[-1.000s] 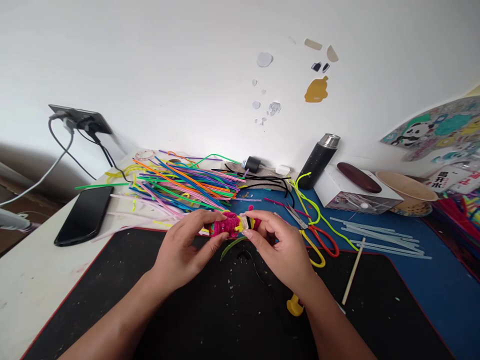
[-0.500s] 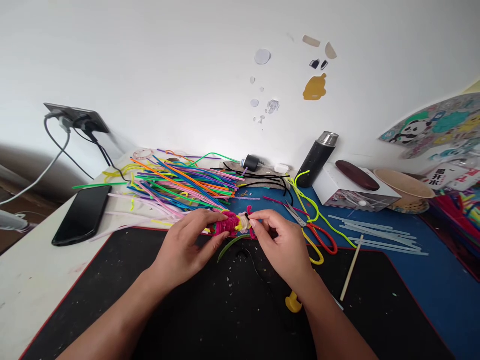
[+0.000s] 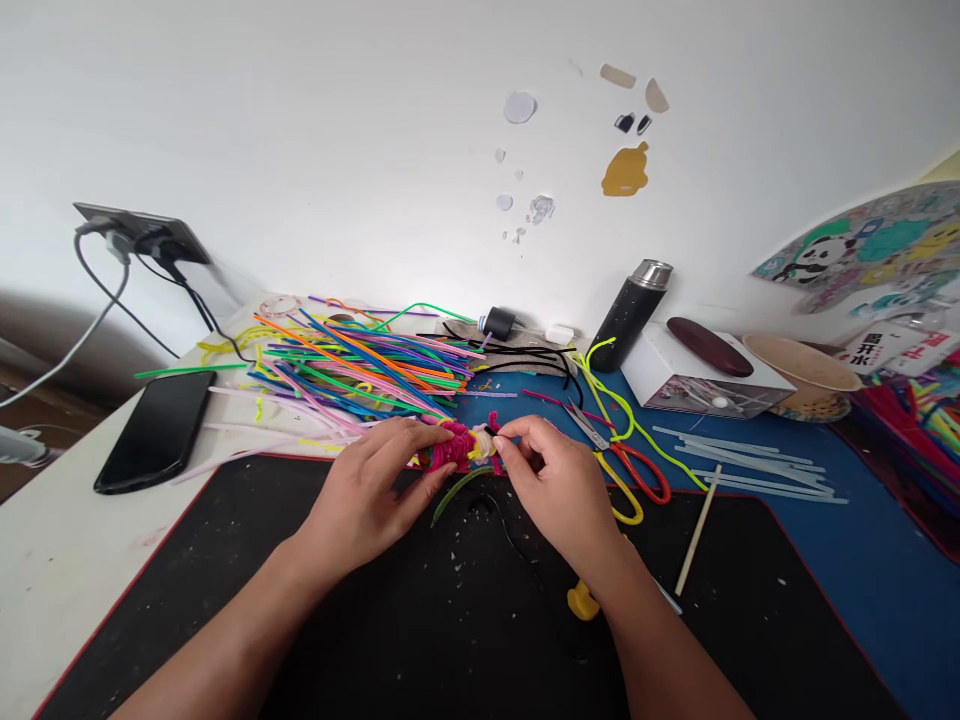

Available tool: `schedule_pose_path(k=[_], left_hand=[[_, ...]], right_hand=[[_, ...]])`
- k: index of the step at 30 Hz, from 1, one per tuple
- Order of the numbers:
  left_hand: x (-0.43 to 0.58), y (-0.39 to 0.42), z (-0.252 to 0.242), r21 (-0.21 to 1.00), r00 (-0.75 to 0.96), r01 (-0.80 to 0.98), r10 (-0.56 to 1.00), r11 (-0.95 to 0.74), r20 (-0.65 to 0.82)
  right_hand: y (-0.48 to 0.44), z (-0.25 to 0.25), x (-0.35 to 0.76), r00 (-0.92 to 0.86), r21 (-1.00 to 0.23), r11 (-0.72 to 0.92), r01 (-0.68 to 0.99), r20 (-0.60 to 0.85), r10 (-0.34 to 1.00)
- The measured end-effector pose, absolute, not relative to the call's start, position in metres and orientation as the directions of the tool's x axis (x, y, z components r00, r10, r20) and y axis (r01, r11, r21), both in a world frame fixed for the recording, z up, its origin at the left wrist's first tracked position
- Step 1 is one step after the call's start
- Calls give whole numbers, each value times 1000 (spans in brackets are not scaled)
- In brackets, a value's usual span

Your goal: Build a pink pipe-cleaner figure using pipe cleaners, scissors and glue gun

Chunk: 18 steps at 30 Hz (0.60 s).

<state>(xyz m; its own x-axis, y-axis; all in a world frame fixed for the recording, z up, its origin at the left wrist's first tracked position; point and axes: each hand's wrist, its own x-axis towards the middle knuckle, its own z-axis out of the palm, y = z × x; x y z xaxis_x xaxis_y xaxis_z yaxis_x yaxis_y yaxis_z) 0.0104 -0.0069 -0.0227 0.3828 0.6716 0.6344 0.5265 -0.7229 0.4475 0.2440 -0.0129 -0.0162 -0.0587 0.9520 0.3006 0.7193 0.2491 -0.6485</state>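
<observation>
My left hand (image 3: pixel 375 490) is closed around a small fuzzy pipe-cleaner figure (image 3: pixel 458 446), with magenta, yellow and cream parts. It grips the magenta part between thumb and fingers. At the figure's cream right end, the thumb and forefinger of my right hand (image 3: pixel 559 485) pinch a small black piece (image 3: pixel 493 433), which touches or lies close to the cream part. Magenta curls stick out above and below that end. Below the figure, a green pipe cleaner (image 3: pixel 451 492) curves over the black mat (image 3: pixel 442 620).
Behind my hands lies a pile of colourful pipe cleaners (image 3: pixel 367 365). Scissors (image 3: pixel 622 465) with red and yellow handles rest right of my right hand. A wooden stick (image 3: pixel 698 530), pale glue sticks (image 3: pixel 757 465), a black flask (image 3: pixel 630 315) and a phone (image 3: pixel 156 432) are around the mat.
The whole view has shifted slightly. Both hands keep their hold on the figure, and my right fingertips have barely moved at the cream end.
</observation>
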Motion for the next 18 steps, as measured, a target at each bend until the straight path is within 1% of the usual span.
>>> schedule_pose_path(k=[4, 7, 9, 12, 18], left_hand=[[12, -3, -27, 475, 377, 557, 717, -682, 587], [12, -1, -32, 531, 324, 599, 788, -600, 524], [13, 1, -36, 563, 281, 632, 835, -532, 474], [14, 4, -43, 572, 251, 671, 870, -472, 424], [14, 10, -60, 504, 277, 739, 883, -448, 378]], right_hand=[[-12, -14, 245, -33, -679, 211, 703, 265, 964], [-11, -14, 247, 1, -685, 181, 706, 257, 966], [-9, -16, 249, 13, -662, 165, 731, 254, 967], [-4, -22, 254, 6, -587, 136, 798, 234, 972], [4, -30, 258, -16, -386, 73, 919, 150, 989]])
